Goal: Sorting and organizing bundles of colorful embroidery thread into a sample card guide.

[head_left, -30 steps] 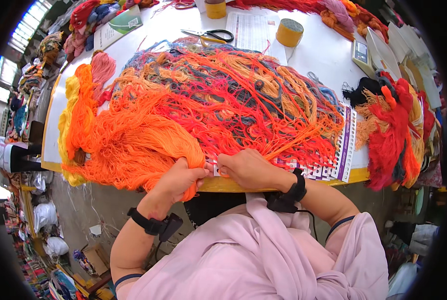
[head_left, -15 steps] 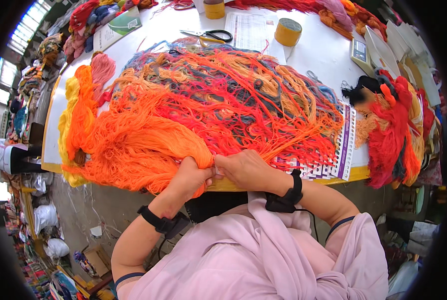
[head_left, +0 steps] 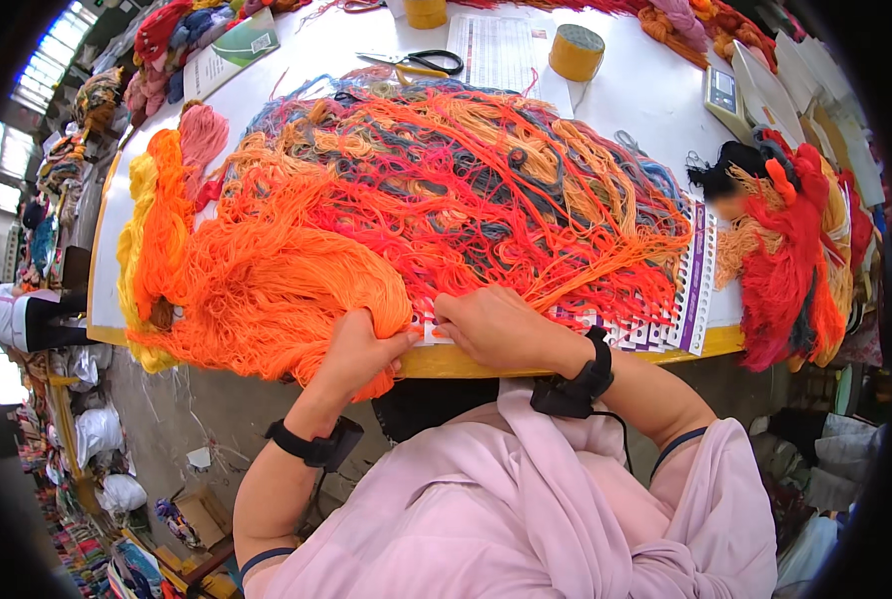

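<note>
A thick skein of bright orange thread [head_left: 276,275] lies over the table's near left part, its right end bent over the front edge. My left hand [head_left: 354,351] is closed round that end, thumb across the strands. To the right of it, my right hand [head_left: 496,327] has its fingers curled together in a pinch at the table edge. Whatever sits between those fingertips is too small to make out. Beyond both hands spreads a wide heap of loose threads [head_left: 446,190] in red, orange, tan and dark grey. White cards with punched holes [head_left: 698,265] stick out from under its right side.
Behind the heap lie black-handled scissors [head_left: 431,63], a printed sheet [head_left: 496,55] and a roll of yellow tape [head_left: 576,53]. Yellow skeins [head_left: 138,255] hang at the left edge, red ones [head_left: 775,270] at the right. A small device with a display [head_left: 725,100] stands far right.
My hands, whose fingertips met before, are now apart. The left has drawn slightly left and down with the orange skein still in it; the right is a little farther right.
</note>
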A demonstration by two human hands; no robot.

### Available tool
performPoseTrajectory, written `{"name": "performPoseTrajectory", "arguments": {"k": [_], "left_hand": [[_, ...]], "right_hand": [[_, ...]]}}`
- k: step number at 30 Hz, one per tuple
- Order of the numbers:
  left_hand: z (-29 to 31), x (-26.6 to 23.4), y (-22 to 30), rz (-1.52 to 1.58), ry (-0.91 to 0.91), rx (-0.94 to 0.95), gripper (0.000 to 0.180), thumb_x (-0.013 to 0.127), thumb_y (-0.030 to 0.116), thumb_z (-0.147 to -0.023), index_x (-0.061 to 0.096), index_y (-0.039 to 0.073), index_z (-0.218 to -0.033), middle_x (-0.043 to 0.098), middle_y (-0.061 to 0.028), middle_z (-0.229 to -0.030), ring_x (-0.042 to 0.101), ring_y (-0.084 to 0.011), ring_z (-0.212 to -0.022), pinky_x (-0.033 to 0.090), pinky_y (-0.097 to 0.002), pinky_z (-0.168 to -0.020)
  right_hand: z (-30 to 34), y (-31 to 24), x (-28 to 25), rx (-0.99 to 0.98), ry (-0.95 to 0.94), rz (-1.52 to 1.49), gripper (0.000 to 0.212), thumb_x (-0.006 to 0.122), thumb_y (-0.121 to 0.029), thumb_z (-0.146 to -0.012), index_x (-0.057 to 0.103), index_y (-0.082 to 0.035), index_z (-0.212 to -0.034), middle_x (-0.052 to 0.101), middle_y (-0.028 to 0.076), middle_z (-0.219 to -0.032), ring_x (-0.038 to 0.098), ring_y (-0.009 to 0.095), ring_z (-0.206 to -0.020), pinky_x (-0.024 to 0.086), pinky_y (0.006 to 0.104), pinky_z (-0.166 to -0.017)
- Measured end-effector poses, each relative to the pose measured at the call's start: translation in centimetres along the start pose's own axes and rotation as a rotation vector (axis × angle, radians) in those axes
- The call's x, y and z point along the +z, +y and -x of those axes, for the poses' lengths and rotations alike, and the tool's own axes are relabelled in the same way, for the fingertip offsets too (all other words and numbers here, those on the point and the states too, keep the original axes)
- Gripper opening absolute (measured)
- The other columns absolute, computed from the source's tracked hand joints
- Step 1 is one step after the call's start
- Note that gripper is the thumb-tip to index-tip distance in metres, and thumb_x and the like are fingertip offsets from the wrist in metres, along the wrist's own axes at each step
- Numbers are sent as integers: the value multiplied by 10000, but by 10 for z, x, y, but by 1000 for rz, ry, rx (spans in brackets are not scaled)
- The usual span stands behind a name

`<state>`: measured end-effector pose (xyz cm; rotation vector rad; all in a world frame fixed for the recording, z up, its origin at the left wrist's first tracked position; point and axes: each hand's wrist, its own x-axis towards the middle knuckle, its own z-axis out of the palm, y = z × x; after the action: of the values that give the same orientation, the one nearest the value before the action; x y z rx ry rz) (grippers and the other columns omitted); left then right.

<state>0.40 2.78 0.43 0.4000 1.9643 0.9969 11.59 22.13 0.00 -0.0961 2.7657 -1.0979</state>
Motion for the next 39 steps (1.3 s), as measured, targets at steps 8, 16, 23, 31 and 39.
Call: {"name": "performPoseTrajectory", "arguments": {"k": [8,16,23,31,39], "left_hand": [[12,-16,7,867,-257,-200,219,690,94,-882,653,-9,-1072,668,-51,-928,548,-69,-656,450,-222,-572],[16,-8,13,477,-283,23,197,632,120,-928,647,11,-1091,646,-42,-743,555,-78,-626,421,-208,-548],[12,-15,24,288,-358,12,197,653,123,-914,637,43,-1093,637,-31,-734,559,-90,-638,425,-237,-566],[-8,-19,2,428,-416,71,138,660,83,-896,597,36,-1010,557,3,-763,461,-72,-617,383,-247,-564],[-15,-55,-2,475,-97,26,174,662,12,-852,620,21,-1021,575,5,-749,502,-73,-601,417,-237,-536]], "right_hand": [[7,2,6,-75,44,83,192,606,-224,-906,555,-41,-878,616,149,-716,621,385,-677,443,500,-585],[1,14,-4,-82,-48,-301,225,549,-269,-939,636,-87,-839,636,106,-697,630,340,-680,457,463,-600],[0,19,-4,-57,-104,-387,226,540,-275,-945,650,-104,-846,629,88,-674,623,323,-663,459,437,-612],[-1,5,-8,-22,-96,13,145,597,-237,-896,624,-96,-914,626,105,-656,634,349,-669,451,467,-608],[-1,4,-9,-14,-134,2,238,611,-231,-869,603,-85,-1057,625,143,-682,632,375,-698,431,503,-600]]}}
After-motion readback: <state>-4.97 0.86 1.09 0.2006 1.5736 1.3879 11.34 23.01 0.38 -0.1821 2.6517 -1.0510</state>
